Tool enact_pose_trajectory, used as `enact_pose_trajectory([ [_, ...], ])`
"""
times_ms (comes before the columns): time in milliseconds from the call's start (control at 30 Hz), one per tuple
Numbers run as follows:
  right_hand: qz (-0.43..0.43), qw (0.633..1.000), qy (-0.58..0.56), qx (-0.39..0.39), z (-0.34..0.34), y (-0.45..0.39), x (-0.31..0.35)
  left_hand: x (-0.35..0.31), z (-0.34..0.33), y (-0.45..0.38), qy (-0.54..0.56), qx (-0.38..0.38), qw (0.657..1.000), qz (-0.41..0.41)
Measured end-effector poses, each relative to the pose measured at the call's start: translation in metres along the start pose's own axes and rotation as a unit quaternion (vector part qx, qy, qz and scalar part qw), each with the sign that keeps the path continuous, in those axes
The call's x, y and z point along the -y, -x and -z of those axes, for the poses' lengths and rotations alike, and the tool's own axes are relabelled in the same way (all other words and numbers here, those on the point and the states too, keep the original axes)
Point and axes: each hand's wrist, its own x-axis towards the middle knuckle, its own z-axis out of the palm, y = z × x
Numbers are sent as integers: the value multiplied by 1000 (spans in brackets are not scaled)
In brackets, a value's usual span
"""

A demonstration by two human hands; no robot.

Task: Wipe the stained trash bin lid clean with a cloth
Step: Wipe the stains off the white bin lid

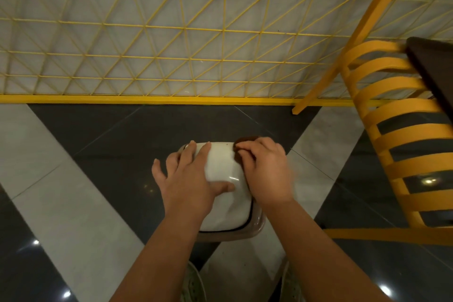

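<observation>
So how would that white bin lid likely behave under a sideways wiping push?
The lid looks glossy, so probably slippery. Its domed shape keeps its form under the left hand, suggesting stiff plastic. The bin seems small and light; it might slide without bracing.

**Bin on the floor, fence behind, chair to the right**

The trash bin [255,230] stands on the floor [117,135], its lid [224,193] on top. The left hand [188,179] lies flat on the lid's left half. The right hand [266,171] presses the cloth [245,141] at the lid's far right edge, seemingly overhanging it. The mesh fence [179,32] runs behind the bin. The slatted chair [397,130] stands well to the right, beside a surface [434,68] at the frame's edge.
</observation>
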Motion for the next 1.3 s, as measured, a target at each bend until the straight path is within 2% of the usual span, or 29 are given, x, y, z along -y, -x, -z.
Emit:
enact_pose_trajectory([
  [100, -16, 1000, -16, 4, 7, 15, -10, 1, 1, -1, 0, 6, 1000, -3],
  [233, 112, 993, 27, 13, 0, 23, 11, 3, -1, -3, 10, 4, 1000, -9],
  [300, 124, 991, 39, 22, -2, 6, 19, 3, -2, -3, 10, 3, 1000, -15],
  [400, 19, 997, 25, 65, -1, -27, 12, 3, -1, -2, 2, 14, 1000, -22],
  [500, -85, 987, -21, 138, 5, -46, -4, 5, 1, -4, -2, 21, 999, -39],
  [667, -183, 959, -106, 190, 26, -39, -27, -2, 2, -8, 40, 35, 996, -77],
  [967, -230, 944, -187, 142, 34, 10, -38, 3, 11, 9, -3, -20, 1000, -11],
  [1033, -229, 948, -182, 126, 34, 19, -37, -1, 11, 13, 1, -9, 1000, -8],
  [1133, -231, 954, -168, 91, 34, 31, -35, -8, 10, 17, -18, 58, 998, -3],
  [1200, -202, 967, -147, 53, 31, 43, -35, -13, 9, 20, -34, 86, 996, 2],
  [1300, -88, 993, -77, 15, 26, 60, -26, -19, 4, 22, -41, 75, 996, 5],
])
